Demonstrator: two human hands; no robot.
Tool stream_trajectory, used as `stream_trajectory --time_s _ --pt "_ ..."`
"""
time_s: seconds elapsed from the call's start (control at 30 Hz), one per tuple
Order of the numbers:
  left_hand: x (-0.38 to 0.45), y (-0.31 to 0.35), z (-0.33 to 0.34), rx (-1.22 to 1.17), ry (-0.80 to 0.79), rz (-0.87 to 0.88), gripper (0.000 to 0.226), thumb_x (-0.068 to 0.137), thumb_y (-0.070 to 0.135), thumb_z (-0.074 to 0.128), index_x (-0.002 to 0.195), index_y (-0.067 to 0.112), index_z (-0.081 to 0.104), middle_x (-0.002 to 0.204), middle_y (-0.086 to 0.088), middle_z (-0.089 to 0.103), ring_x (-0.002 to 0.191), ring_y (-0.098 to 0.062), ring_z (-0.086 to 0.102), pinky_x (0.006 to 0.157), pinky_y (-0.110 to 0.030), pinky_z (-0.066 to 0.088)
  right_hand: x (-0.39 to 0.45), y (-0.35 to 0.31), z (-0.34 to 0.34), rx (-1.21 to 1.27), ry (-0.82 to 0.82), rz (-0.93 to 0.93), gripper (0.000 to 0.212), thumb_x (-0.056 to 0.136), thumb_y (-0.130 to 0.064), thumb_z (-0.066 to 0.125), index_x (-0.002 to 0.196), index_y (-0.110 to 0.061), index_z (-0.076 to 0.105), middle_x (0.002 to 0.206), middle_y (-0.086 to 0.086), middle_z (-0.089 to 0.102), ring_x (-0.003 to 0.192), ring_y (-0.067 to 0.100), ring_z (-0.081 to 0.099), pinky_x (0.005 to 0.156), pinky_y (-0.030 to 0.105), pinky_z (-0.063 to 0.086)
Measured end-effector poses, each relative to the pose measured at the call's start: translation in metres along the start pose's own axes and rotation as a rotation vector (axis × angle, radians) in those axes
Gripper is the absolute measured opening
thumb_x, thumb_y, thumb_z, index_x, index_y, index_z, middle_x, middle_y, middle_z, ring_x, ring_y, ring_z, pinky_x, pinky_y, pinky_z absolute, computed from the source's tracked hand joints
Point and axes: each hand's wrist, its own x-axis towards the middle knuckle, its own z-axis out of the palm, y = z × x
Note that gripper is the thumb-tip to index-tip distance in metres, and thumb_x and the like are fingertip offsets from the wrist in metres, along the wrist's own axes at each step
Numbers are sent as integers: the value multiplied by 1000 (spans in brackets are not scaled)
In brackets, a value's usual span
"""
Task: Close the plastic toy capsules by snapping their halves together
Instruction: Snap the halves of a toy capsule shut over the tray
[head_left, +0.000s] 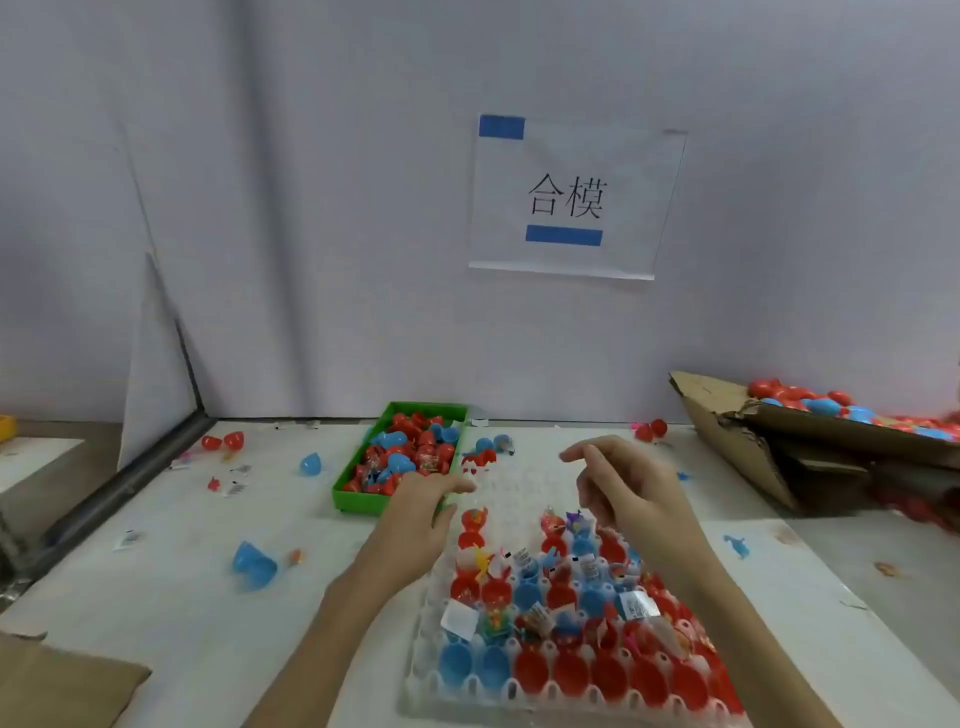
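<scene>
While our left hand (415, 512) and right hand (621, 486) hover loosely open, holding nothing, over the capsule tray (431, 613), we note white table (197, 597), grey wall (311, 208).

A: Where is the head camera looking from?

B: It is sitting high above the near edge of the white table (197, 597), looking forward and down, with both forearms reaching in from the bottom of the frame.

A: How near is it getting?

B: Near enough that the clear capsule tray (519, 696) is filling the lower middle and running off the bottom edge. The wide lens is also taking in the grey wall with its paper sign (571, 197), straight ahead.

A: Is a second view sharing any of this?

B: No, only this one view is showing, so nothing is overlapping.
</scene>
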Motion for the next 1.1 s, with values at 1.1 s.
stream_trajectory --time_s 1.1 --pt "-5 -8 7 -12 -18 103 42 103 0 51 138 18 67 136 8 58 131 -9 49 118 -29 37 17 51 11 -706 -46 41 31 105 -13 55 129 -26 69 114 -7 60 92 3 58 84 12 48"
